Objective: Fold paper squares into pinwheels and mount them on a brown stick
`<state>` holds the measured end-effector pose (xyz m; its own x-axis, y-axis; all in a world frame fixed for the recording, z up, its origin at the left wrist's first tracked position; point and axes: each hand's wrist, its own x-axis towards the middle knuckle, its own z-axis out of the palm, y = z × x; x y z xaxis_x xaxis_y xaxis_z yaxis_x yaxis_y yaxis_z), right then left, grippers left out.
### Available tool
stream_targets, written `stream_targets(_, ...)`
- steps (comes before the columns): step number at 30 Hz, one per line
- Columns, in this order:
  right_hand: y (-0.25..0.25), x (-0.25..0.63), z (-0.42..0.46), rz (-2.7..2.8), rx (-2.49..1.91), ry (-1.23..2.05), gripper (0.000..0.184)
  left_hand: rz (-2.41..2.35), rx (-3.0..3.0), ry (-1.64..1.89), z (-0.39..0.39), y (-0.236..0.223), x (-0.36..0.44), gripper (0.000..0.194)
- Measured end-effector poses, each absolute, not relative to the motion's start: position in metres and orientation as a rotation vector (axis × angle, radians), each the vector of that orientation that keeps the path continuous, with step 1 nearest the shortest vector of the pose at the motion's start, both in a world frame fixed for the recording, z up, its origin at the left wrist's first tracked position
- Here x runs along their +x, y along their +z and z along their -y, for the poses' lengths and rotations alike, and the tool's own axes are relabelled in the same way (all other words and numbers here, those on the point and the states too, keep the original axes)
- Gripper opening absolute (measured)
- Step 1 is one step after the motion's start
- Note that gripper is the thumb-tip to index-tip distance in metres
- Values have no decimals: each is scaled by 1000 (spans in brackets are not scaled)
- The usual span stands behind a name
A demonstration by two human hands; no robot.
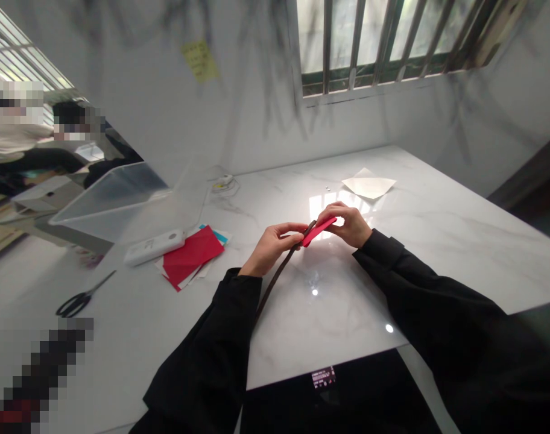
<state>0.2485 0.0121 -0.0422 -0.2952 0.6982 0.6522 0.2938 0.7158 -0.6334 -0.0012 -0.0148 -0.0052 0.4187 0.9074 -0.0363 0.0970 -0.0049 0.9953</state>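
Observation:
Between my two hands is a narrow, flat red piece (318, 232), seemingly folded, held tilted above the white marbled table (447, 241). My right hand (347, 224) pinches its upper right end between thumb and fingers. At the lower left end, my left hand (277, 244) is closed on a thin dark brown strip (278, 274), whose tip lies against the red piece. The strip's other end runs down behind my left sleeve. Whether the red piece is paper or felt I cannot tell.
Left of my hands lie red sheets (191, 256) over white and blue ones, a white device (155, 247) and black-handled scissors (82, 298). A clear plastic box (114, 202) stands behind them. Pale paper (369, 185) lies at the back. People sit at far left.

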Motion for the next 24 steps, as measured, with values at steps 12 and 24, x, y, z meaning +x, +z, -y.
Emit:
stream_targets(12, -40, 249, -11, 1860, -775, 549, 10, -927, 1468, 813, 11, -11, -3, 39)
stream_targets(24, -44, 250, -16, 1575, -846, 1195, 42, -816, 1305, 811, 12, -12, 3, 34)
